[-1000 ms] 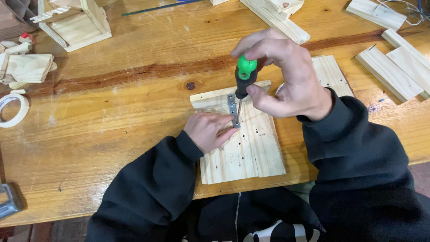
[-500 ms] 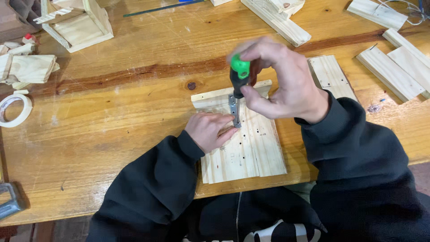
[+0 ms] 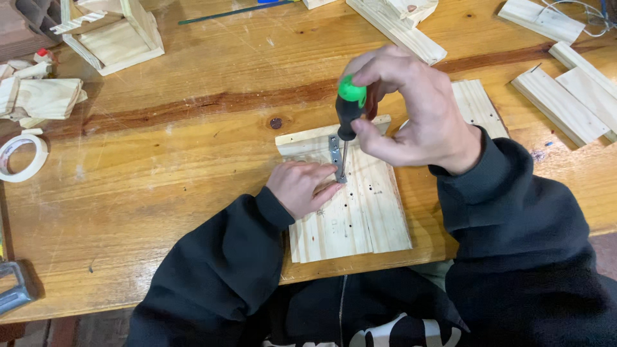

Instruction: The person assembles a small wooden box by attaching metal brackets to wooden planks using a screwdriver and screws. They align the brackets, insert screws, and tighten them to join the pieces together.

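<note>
My right hand (image 3: pixel 411 109) grips a screwdriver (image 3: pixel 349 109) with a black and green handle, held upright. Its tip rests at the lower end of a small metal bracket (image 3: pixel 335 154) lying on a pale wooden board (image 3: pixel 360 212). My left hand (image 3: pixel 302 186) lies flat on the board just left of the bracket, fingertips beside the screwdriver tip. The board has several small holes and sits on the wooden workbench (image 3: pixel 160 167) near its front edge.
A roll of tape (image 3: pixel 20 156) lies at the left edge. Wooden scraps (image 3: pixel 38 96) and a small wooden frame (image 3: pixel 116 32) sit at back left. Wooden slats (image 3: pixel 572 96) lie at right, more pieces (image 3: pixel 398 22) at the back. A metal object (image 3: pixel 16 289) sits bottom left.
My right hand has shifted its grip around the screwdriver handle, as in turning it. The left hand and board stay put.
</note>
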